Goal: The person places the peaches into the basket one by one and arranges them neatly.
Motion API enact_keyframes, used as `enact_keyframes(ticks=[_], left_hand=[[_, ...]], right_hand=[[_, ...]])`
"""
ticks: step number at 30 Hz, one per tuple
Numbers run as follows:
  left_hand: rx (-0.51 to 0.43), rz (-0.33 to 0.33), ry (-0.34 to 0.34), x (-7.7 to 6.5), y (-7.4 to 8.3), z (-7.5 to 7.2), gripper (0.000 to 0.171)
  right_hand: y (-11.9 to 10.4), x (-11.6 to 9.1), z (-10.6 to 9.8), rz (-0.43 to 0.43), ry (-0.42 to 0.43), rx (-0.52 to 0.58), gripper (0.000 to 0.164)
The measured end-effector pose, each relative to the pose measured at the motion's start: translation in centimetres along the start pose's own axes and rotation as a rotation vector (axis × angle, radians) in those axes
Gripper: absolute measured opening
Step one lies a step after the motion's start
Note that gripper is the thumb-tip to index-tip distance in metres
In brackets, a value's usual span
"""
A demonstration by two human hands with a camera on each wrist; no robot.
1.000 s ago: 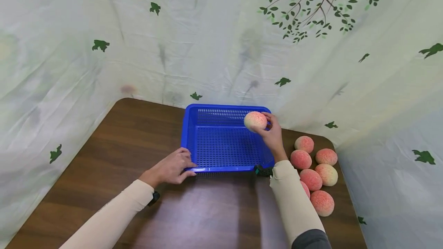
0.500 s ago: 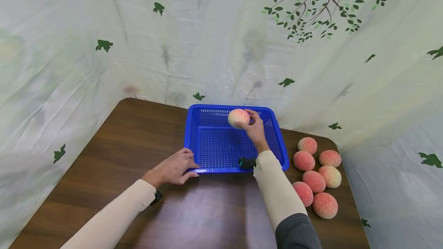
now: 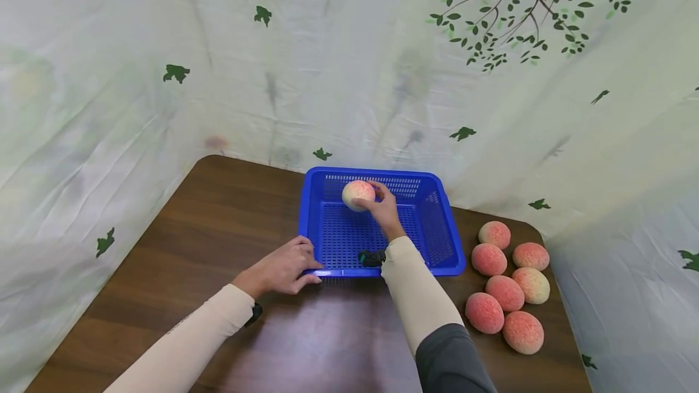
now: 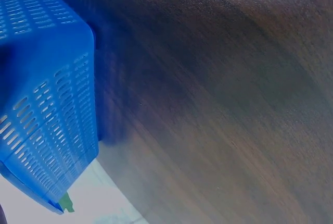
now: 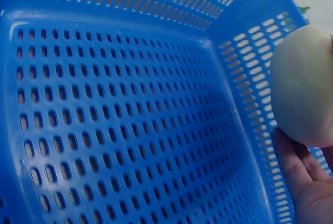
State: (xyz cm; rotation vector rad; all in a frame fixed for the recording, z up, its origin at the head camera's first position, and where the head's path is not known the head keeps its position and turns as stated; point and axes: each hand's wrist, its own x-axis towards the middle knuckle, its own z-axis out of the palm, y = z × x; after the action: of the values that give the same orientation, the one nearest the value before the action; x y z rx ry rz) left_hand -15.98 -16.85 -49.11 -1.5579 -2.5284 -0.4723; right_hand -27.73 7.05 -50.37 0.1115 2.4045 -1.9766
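Note:
A blue plastic basket (image 3: 382,171) with slotted walls stands at the back of the table. Its near left corner is held by my left hand (image 3: 283,265), fingers over the rim and thumb outside. My right hand (image 3: 386,214) grips a pale pink-and-cream peach (image 3: 356,195) above the left part of the basket's bare floor. In the right wrist view, the peach (image 5: 302,91) is cut off by the right edge, with fingers (image 5: 291,164) beneath it. The left wrist view shows the basket's outer wall (image 4: 52,125); the left hand is barely visible there.
Several peaches lie in a loose cluster on the table's right side, with a yellowish peach (image 3: 532,285) among them. The brown wooden table (image 3: 229,211) has rounded back corners. A leaf-printed cloth (image 3: 240,96) hangs close behind it and along its sides.
My right hand has carried the peach leftward, from the basket's right back side to above its left part. The left hand keeps its hold on the rim. The head view has shifted slightly.

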Motion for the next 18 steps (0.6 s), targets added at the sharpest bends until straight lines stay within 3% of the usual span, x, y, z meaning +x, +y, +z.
enact_keyframes(ticks=[8, 18], left_hand=[[-0.005, 0.005, -0.006, -0.1, -0.1, -0.1, 0.018], [-0.022, -0.014, -0.027, -0.2, -0.2, -0.1, 0.021]], right_hand=[[0.7, 0.7, 2.6, 0.031, -0.033, -0.057, 0.060], [1.0, 0.8, 5.1, 0.035, -0.072, -0.227, 0.062]])
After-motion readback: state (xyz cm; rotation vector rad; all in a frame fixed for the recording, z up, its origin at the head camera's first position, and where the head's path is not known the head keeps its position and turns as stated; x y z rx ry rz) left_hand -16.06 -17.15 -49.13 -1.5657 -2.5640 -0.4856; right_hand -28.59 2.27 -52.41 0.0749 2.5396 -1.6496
